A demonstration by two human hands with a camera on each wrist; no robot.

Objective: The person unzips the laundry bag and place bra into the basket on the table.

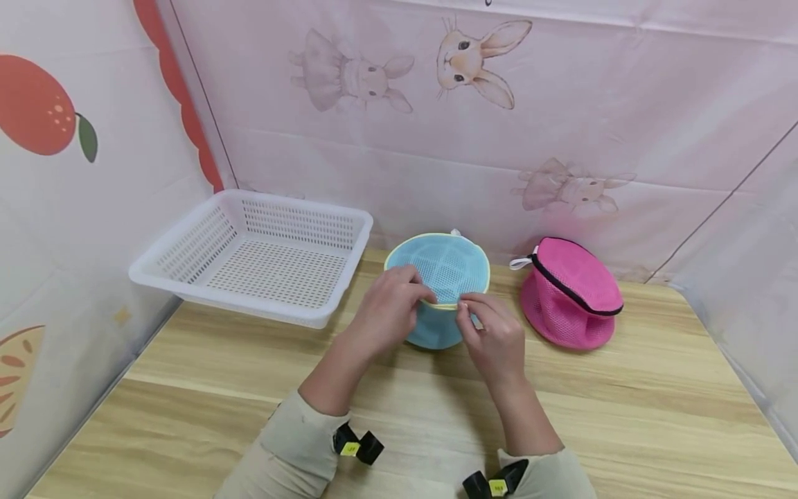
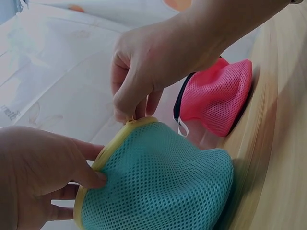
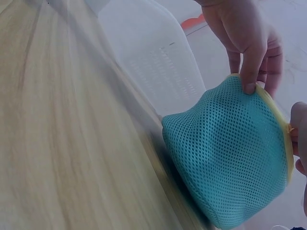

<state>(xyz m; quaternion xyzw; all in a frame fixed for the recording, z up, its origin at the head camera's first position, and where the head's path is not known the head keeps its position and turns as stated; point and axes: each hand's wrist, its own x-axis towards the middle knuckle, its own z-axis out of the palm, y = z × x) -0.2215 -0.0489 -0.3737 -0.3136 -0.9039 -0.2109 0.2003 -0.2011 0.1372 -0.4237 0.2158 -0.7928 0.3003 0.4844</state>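
A blue mesh laundry bag (image 1: pixel 438 331) with a yellow zipped rim stands upright on the table. My left hand (image 1: pixel 389 305) pinches this rim at its near side, thumb on the mesh and fingers behind, as the left wrist view shows. Close beside it, my right hand (image 1: pixel 495 336) pinches what looks like the small zipper pull on the yellow edge. In the right wrist view the right hand (image 3: pixel 301 136) is cut off by the frame. To the right sits a pink mesh laundry bag (image 1: pixel 570 305) with a black zipped rim and a white loop; neither hand touches it.
A white plastic basket (image 1: pixel 337 294) with slotted walls stands at the back left, with nothing in it. Behind everything hangs a pink curtain (image 1: pixel 399 166) printed with rabbits. The wooden table (image 1: pixel 654 416) reaches towards me and to the right.
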